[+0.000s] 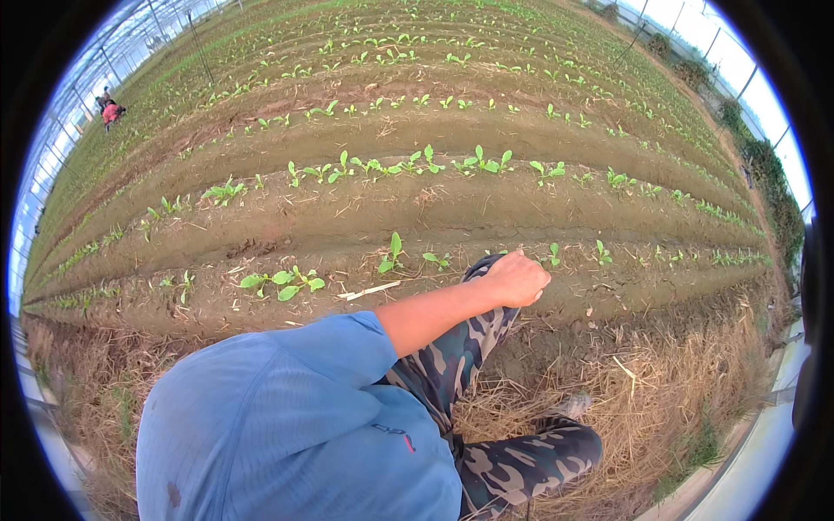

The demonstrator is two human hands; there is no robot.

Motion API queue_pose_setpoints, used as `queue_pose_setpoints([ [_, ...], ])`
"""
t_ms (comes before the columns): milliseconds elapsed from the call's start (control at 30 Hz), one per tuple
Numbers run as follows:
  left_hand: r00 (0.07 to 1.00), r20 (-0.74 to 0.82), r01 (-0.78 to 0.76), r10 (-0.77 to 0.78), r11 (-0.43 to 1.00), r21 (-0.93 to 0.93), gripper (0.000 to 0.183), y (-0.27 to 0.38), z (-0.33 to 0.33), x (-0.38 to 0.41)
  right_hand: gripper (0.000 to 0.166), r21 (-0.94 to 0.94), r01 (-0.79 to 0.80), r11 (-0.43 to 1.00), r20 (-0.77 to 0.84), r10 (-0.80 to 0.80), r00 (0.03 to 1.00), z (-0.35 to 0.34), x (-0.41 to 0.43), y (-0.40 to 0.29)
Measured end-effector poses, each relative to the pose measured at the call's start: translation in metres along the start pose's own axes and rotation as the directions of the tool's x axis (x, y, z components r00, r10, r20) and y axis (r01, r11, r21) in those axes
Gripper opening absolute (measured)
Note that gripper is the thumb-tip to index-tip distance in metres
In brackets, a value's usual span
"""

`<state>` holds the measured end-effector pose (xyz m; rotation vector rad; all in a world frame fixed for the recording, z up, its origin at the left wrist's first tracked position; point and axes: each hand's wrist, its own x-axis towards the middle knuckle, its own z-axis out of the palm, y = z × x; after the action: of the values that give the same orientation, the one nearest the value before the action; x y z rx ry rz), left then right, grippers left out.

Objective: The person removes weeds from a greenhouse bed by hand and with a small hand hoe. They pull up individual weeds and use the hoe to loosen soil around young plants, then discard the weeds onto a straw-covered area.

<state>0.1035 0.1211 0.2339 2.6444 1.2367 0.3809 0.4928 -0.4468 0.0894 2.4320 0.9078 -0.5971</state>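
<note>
My left hand (517, 280) is curled into a loose fist at the bent knee of my camouflage trousers (490, 325). Nothing shows sticking out of it, though its palm side is hidden. Just beyond the knuckles stands a small green seedling (554, 254), and another seedling (603, 253) grows farther right along the same soil ridge (352, 264). On the near side of the arm are a taller leafy seedling (393, 253) and a low one (437, 260). A broad-leaved clump (287, 282) sits farther left. My right hand is out of view.
Dry straw (658, 378) covers the ground around my shoe (573, 407). A pale piece of straw (370, 290) lies on the ridge. More seedling rows (417, 163) run across beyond. Far left, people (111, 112) are in the field. A greenhouse frame (107, 62) surrounds everything.
</note>
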Motion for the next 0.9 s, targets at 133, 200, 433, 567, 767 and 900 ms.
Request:
queue_pose_setpoints([
  [133, 0.992, -0.079, -0.093, 0.099, 0.993, 0.068, 0.013, 0.007, 0.006, -0.012, 0.039, -0.065, 0.112, 0.992, 0.024, -0.111, 0.994, -0.01, 0.0, 0.019],
  [200, 0.986, -0.074, -0.145, 0.148, 0.988, 0.051, 0.013, 0.009, 0.005, -0.017, 0.039, -0.053, 0.162, 0.985, -0.021, -0.163, 0.986, -0.015, -0.008, 0.018],
  [433, 0.987, -0.093, -0.134, 0.13, 0.991, -0.03, 0.011, -0.002, -0.021, -0.028, 0.055, 0.028, -0.08, 0.996, 0.005, 0.08, 0.997, -0.055, -0.083, -0.052],
  [567, 0.994, -0.021, -0.108, 0.106, 0.978, -0.177, 0.012, -0.001, -0.017, -0.017, 0.06, 0.296, -0.239, 0.925, 0.077, 0.226, 0.971, -0.111, -0.136, -0.094],
  [767, 0.953, 0.211, -0.117, 0.216, 0.908, -0.402, 0.016, 0.035, 0.036, 0.017, 0.068, 0.6, -0.257, 0.758, 0.045, 0.289, 0.956, -0.173, -0.154, -0.107],
  [900, 0.795, 0.326, -0.412, 0.512, 0.849, -0.331, 0.017, 0.085, 0.081, 0.063, 0.063, 0.555, 0.032, 0.831, -0.213, 0.105, 0.972, -0.164, -0.082, -0.127],
])
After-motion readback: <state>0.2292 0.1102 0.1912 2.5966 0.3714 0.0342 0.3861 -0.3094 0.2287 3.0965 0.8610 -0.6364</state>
